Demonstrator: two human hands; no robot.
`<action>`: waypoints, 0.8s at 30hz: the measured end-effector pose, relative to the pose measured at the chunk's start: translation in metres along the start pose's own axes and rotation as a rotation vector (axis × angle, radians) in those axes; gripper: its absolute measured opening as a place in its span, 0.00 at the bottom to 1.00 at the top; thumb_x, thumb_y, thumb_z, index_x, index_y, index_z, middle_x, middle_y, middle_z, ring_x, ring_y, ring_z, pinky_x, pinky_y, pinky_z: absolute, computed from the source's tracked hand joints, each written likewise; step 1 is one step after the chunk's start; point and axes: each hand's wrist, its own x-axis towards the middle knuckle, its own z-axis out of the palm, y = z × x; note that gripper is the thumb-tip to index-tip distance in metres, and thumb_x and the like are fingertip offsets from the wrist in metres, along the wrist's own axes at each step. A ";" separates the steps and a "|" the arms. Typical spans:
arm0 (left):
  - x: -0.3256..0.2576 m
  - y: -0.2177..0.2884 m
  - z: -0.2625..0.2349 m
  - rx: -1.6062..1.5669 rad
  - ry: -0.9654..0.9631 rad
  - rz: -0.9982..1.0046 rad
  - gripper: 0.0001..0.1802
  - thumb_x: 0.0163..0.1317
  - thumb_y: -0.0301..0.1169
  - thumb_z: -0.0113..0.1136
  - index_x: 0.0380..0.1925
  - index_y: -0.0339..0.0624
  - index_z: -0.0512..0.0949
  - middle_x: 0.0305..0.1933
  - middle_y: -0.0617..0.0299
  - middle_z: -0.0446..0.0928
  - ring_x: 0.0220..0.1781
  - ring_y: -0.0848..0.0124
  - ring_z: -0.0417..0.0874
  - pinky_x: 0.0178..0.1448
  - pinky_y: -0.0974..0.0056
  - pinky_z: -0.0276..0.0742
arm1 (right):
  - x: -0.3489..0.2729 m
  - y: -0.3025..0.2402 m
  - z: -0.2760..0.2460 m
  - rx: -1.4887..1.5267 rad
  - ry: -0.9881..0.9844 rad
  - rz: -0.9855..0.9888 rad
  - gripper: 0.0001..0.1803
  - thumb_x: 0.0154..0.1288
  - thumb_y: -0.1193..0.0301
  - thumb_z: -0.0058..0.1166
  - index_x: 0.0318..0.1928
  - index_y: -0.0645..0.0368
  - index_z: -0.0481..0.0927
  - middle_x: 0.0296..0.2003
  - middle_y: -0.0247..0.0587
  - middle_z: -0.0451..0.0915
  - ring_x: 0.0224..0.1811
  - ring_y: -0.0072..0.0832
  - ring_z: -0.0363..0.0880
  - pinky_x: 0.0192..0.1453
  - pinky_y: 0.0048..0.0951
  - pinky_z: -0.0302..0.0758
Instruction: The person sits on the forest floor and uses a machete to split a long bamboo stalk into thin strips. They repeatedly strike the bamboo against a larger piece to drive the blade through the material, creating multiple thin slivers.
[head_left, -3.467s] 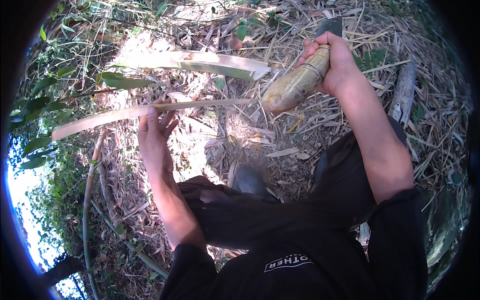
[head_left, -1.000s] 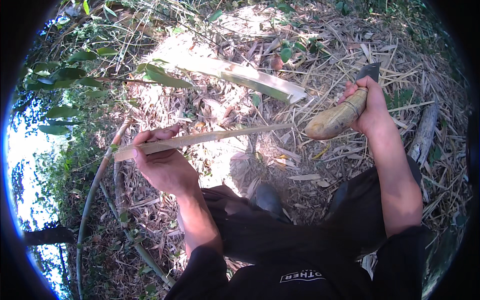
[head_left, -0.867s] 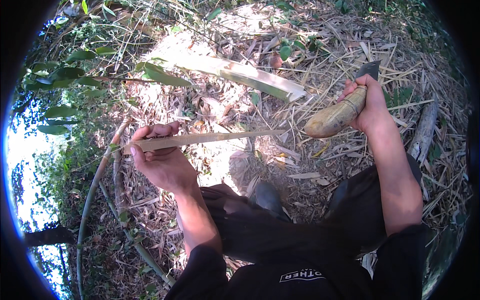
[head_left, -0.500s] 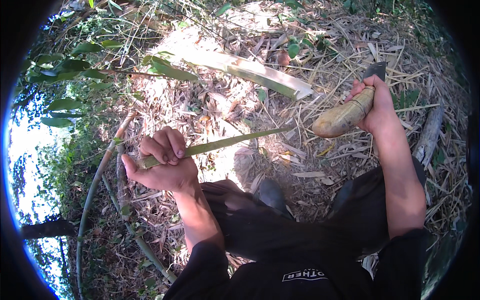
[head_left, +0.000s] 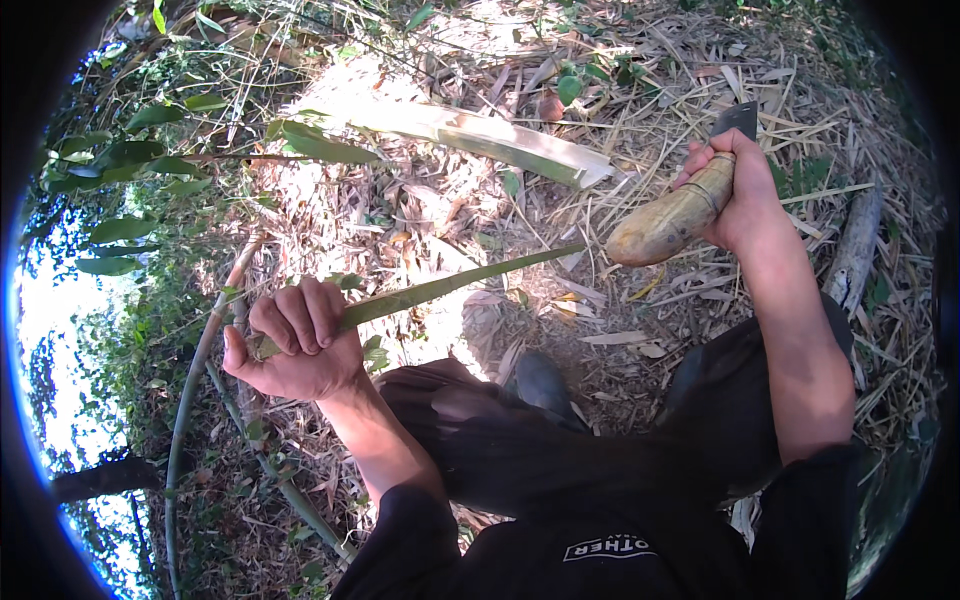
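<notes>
A long, thin green bamboo strip (head_left: 450, 288) has one end inside my closed left hand (head_left: 305, 340), whose thumb sticks out to the side. From there it slants up to the right, narrowing to a tip just left of the knife's handle. My right hand (head_left: 748, 200) is wrapped around a knife (head_left: 665, 222) with a thick, rounded wooden handle that bulges toward the middle of the view. Its dark blade (head_left: 736, 118) points up and away beyond my fingers, partly hidden by them. I cannot tell whether strip and handle touch.
A split bamboo length (head_left: 500, 143) lies on the ground ahead, among dry leaves and shavings. Bent bamboo stems (head_left: 190, 390) rise at the left, below a leafy branch (head_left: 320, 142). A grey log (head_left: 858, 245) lies at the right. My boot (head_left: 545, 385) stands below.
My left hand has moved left and slightly down with the strip, which now slants more steeply. My right hand keeps its grip on the knife. The whole view has shifted a little.
</notes>
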 end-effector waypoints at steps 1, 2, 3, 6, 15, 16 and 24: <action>0.000 0.001 0.000 0.006 0.014 -0.003 0.30 0.68 0.51 0.43 0.08 0.52 0.56 0.10 0.69 0.55 0.14 0.77 0.57 0.23 0.71 0.50 | 0.000 0.000 0.000 -0.007 -0.017 -0.008 0.11 0.62 0.68 0.47 0.40 0.63 0.69 0.23 0.28 0.70 0.23 0.22 0.72 0.34 0.31 0.75; 0.001 0.001 -0.002 0.012 0.015 -0.022 0.30 0.68 0.52 0.43 0.09 0.51 0.56 0.10 0.68 0.54 0.14 0.76 0.57 0.24 0.70 0.51 | 0.000 0.000 -0.001 -0.015 -0.033 -0.016 0.11 0.62 0.68 0.47 0.40 0.63 0.69 0.23 0.28 0.70 0.23 0.22 0.72 0.34 0.31 0.75; 0.004 0.000 -0.001 0.025 0.056 -0.025 0.30 0.68 0.52 0.42 0.09 0.51 0.56 0.10 0.68 0.53 0.14 0.76 0.57 0.24 0.70 0.51 | 0.001 -0.001 -0.002 -0.023 -0.050 -0.023 0.11 0.62 0.69 0.48 0.40 0.63 0.69 0.23 0.28 0.70 0.23 0.22 0.72 0.34 0.31 0.75; 0.010 -0.008 -0.003 0.046 0.142 -0.032 0.30 0.70 0.51 0.42 0.10 0.50 0.55 0.13 0.68 0.53 0.17 0.75 0.58 0.24 0.70 0.51 | -0.001 -0.004 -0.003 0.009 -0.041 0.015 0.11 0.61 0.69 0.48 0.40 0.63 0.69 0.23 0.28 0.70 0.23 0.22 0.72 0.34 0.31 0.76; 0.011 -0.013 -0.005 0.363 0.800 0.145 0.27 0.75 0.52 0.43 0.18 0.51 0.57 0.17 0.69 0.55 0.18 0.77 0.57 0.26 0.72 0.55 | 0.005 -0.005 -0.005 0.013 0.000 0.016 0.11 0.62 0.69 0.48 0.43 0.59 0.68 0.21 0.26 0.71 0.23 0.22 0.72 0.37 0.31 0.75; 0.010 -0.012 -0.004 0.380 0.769 0.137 0.27 0.75 0.51 0.42 0.18 0.51 0.57 0.17 0.69 0.55 0.18 0.77 0.56 0.25 0.72 0.54 | 0.006 -0.006 -0.006 0.014 -0.011 0.018 0.11 0.62 0.69 0.48 0.43 0.59 0.68 0.22 0.26 0.71 0.23 0.22 0.72 0.37 0.31 0.75; 0.011 -0.011 0.008 0.307 0.699 0.062 0.26 0.72 0.49 0.41 0.15 0.53 0.52 0.15 0.69 0.50 0.17 0.77 0.48 0.23 0.69 0.44 | 0.004 0.001 -0.004 0.006 -0.037 -0.009 0.08 0.62 0.71 0.47 0.36 0.64 0.69 0.24 0.31 0.70 0.23 0.23 0.72 0.33 0.28 0.77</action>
